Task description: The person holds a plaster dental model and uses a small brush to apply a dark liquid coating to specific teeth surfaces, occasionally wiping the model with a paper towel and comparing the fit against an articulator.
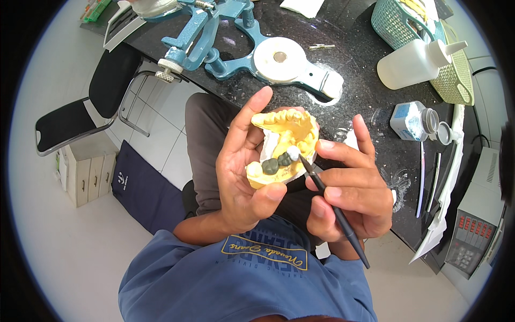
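Observation:
My left hand (241,172) is closed around a yellow dental plaster cast (289,126) with an arch of teeth. Two dark green tooth forms (270,167) sit on its near side, beside a small white lump (293,153). My right hand (351,193) grips a slim black handled tool (343,221), its tip at or very close to the white lump; contact is unclear. My right index finger rests at the cast's right edge.
A blue articulator (228,65) and squeeze bottle (402,67) stand on the black speckled worktop (354,64). An open jar (407,121), baskets (450,83), thin rods and a grey machine (477,214) are right. A chair (59,121) and cabinet (86,172) stand left.

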Motion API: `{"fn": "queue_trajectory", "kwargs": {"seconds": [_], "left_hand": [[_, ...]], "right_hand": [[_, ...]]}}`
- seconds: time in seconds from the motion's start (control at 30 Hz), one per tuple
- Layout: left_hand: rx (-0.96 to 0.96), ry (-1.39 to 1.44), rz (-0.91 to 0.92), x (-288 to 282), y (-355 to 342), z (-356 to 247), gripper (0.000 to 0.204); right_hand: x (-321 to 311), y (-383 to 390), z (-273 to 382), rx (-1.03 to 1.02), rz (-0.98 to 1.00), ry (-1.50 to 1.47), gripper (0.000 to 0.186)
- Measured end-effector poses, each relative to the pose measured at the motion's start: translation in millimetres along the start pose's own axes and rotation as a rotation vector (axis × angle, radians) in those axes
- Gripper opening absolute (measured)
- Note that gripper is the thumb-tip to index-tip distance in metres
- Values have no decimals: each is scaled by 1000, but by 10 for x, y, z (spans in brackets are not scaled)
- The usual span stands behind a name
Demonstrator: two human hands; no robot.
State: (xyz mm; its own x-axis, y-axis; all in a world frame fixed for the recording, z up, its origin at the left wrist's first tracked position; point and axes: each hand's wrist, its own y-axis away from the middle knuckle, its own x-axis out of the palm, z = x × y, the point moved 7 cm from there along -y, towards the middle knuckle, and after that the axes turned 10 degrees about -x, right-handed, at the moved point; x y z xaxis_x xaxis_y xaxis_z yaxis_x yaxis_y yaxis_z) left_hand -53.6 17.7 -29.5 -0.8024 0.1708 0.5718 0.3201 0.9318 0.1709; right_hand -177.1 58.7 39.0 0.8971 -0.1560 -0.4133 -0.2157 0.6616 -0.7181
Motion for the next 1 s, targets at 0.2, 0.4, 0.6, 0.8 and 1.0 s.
{"fn": "queue_trajectory", "kwargs": {"seconds": [0.2, 0.4, 0.6, 0.8, 1.0], "left_hand": [[-22, -4, -19, -7, 11, -1, 114], [-9, -11, -28, -17, 11, -4, 116], [7, -11, -19, -8, 15, -9, 115], [11, -18, -11, -16, 9, -7, 115], [17, -27, -7, -14, 10, -11, 115]], "right_hand": [[-52, 37, -43, 112, -204, -117, 18], [-58, 44, -39, 114, -248, -83, 19], [-48, 16, -33, 108, -182, -40, 20], [-13, 27, -11, 8, -81, -8, 18], [-47, 20, -30, 123, -223, -53, 21]]}}
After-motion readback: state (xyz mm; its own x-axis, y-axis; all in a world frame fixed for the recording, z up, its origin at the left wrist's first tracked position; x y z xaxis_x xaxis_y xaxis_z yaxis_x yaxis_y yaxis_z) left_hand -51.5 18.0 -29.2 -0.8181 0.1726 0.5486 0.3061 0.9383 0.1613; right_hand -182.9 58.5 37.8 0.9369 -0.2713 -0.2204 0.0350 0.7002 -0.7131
